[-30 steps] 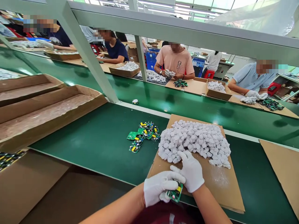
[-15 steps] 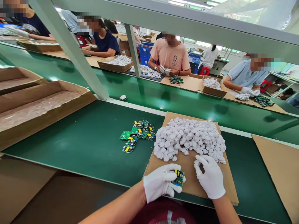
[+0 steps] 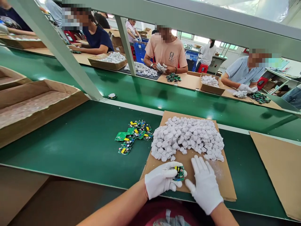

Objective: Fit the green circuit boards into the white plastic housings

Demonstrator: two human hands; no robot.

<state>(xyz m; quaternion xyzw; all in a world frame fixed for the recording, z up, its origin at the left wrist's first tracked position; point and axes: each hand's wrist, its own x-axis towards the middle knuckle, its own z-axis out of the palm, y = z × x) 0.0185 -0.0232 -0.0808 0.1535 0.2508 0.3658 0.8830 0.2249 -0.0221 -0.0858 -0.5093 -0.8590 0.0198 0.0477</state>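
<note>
My left hand (image 3: 162, 179), in a white glove, grips a small green circuit board (image 3: 180, 173) by its edges, with the yellow component facing up. My right hand (image 3: 205, 182), gloved too, lies flat with fingers stretched out over the cardboard sheet (image 3: 225, 179), just right of the board and apart from it. Beyond both hands a heap of small white pieces (image 3: 188, 135) covers the far part of that cardboard. To its left, several more circuit boards (image 3: 135, 135) lie in a loose pile on the green bench top.
Shallow cardboard trays (image 3: 47, 105) stand at the left. Another cardboard sheet (image 3: 277, 169) lies at the right. A slanted metal post (image 3: 58, 50) rises from the bench. A single piece (image 3: 112, 96) rests on the green belt, with co-workers seated across it.
My right hand has gone from curled fingers near the heap to flat and spread, lower and closer to the left hand. The left hand keeps the circuit board. The view has shifted slightly.
</note>
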